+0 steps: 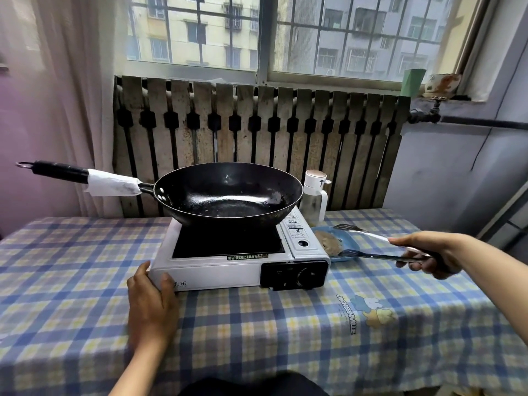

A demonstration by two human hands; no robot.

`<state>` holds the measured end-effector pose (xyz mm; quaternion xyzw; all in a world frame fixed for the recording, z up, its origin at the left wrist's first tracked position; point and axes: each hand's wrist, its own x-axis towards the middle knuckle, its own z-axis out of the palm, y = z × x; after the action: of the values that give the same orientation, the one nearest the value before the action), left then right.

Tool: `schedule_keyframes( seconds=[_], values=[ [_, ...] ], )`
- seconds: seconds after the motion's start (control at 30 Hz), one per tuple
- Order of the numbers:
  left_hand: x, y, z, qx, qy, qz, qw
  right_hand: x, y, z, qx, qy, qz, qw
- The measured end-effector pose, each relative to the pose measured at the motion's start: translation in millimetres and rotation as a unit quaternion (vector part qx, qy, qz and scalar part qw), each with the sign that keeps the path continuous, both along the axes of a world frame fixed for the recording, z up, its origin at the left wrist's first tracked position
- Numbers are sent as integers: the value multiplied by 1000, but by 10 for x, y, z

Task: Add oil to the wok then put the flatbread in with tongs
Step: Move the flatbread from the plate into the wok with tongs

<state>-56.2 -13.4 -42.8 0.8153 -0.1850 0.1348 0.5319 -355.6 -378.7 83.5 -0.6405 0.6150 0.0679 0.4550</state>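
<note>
A black wok (228, 192) sits on a white portable gas stove (237, 252), its inside glossy, its handle wrapped in white paper and pointing left. My left hand (151, 295) rests against the stove's front left corner. My right hand (425, 255) grips metal tongs (368, 244) by their black handle; the tong tips are spread on either side of the brownish flatbread (328, 241), which lies on a blue plate (347, 237) right of the stove. A clear oil bottle (314, 201) with a white cap stands behind the plate.
A blue and yellow checked cloth (257, 324) covers the table. A radiator with a slatted wooden cover (257, 132) stands behind the table under the window. A curtain (57, 95) hangs at the left. The wok handle juts out over the table's left side.
</note>
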Motion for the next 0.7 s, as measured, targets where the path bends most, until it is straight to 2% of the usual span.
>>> schedule_keyframes(
  seconds=[0.33,0.7],
  values=[
    [-16,4,4,-2,-9,-3,1000,3,-70,-361,40,-81,-54,994],
    [-38,5,13,-3,-15,-6,1000,165,36,-594,24,-120,-75,990]
  ],
)
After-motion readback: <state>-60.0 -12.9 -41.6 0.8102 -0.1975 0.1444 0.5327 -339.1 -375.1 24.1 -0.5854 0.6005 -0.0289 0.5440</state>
